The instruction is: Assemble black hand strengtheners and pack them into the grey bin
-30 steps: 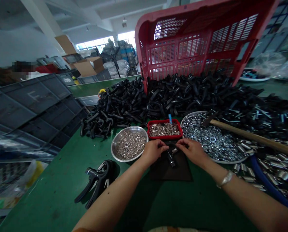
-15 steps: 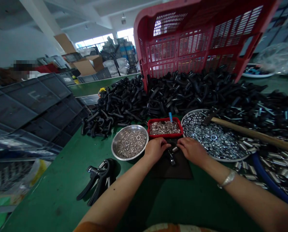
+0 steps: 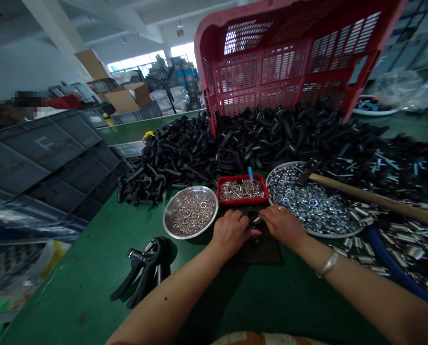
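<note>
A black part with a metal spring [image 3: 257, 220] lies on a dark mat [image 3: 260, 254] between my two hands. My left hand [image 3: 231, 232] is closed on the part's left side, its thumb reaching across the front. From the right, my right hand [image 3: 281, 224] pinches the part near the spring, with a silver bangle on the wrist. My fingers hide much of the part. Just behind them stands a red tray [image 3: 243, 203] of small metal pins. A steel bowl [image 3: 166, 221] of tiny metal pieces is left of my left hand.
An assembled black hand grip [image 3: 144, 270] lies at the left front. A round tray [image 3: 316, 233] of metal pieces sits to the right under a wooden-handled hammer [image 3: 372, 196]. Behind are piled black handles [image 3: 271, 139] and a tilted red crate [image 3: 207, 62]. Loose springs [image 3: 415, 251] lie far right.
My left hand has moved over the front of the black part, covering more of it. My right hand stays near the spring. The whole view has shifted slightly.
</note>
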Motion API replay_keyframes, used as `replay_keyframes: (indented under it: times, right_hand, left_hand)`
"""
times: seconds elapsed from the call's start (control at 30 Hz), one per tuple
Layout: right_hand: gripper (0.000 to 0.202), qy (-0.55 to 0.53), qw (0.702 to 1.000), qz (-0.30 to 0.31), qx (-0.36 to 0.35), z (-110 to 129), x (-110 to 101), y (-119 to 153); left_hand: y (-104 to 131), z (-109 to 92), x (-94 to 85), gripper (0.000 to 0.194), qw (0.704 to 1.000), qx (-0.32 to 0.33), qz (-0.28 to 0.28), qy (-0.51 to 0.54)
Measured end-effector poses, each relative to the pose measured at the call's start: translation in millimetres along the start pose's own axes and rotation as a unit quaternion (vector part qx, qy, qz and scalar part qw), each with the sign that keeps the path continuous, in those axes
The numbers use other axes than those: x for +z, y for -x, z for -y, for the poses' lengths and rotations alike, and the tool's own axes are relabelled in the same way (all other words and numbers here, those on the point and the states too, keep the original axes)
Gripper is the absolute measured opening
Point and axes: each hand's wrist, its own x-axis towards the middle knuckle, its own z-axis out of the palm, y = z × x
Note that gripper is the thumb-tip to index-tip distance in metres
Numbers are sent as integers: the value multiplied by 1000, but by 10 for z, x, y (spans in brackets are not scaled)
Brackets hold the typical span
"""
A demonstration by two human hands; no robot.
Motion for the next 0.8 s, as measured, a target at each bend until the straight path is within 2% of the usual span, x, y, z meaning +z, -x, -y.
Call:
replay_keyframes:
  times: [0.07, 0.13, 0.27, 0.43, 0.5, 0.6, 0.7, 0.8]
  right_hand:
    - [29, 21, 999, -5, -23, -11, 35, 87]
    - [34, 41, 999, -3, -34, -18, 57, 175]
    - [40, 78, 996, 16, -43, 6, 35, 260]
    - [40, 100, 992, 16, -77, 11, -13, 246]
    - [37, 92, 992, 3, -88, -15, -24, 235]
    - [30, 61, 994, -23, -90, -56, -66, 207]
    - [26, -8, 996, -10, -94, -82, -150, 151]
    - [25, -76, 993, 42, -79, -103, -235, 75]
  left_hand:
    - [106, -32, 2, 72, 1000, 1, -21, -5]
    - [182, -57, 26, 83, 1000, -14, -23, -9]
    - [225, -79, 107, 74, 1000, -28, 5, -2]
    - [233, -87, 134, 71, 1000, -28, 10, -2]
    - [216, -75, 56, 70, 1000, -19, 9, 6]
    - [114, -13, -169, 60, 998, 7, 21, 51]
    - [-95, 116, -408, 54, 983, 30, 93, 153]
    - [-349, 267, -537, 47, 941, 58, 187, 276]
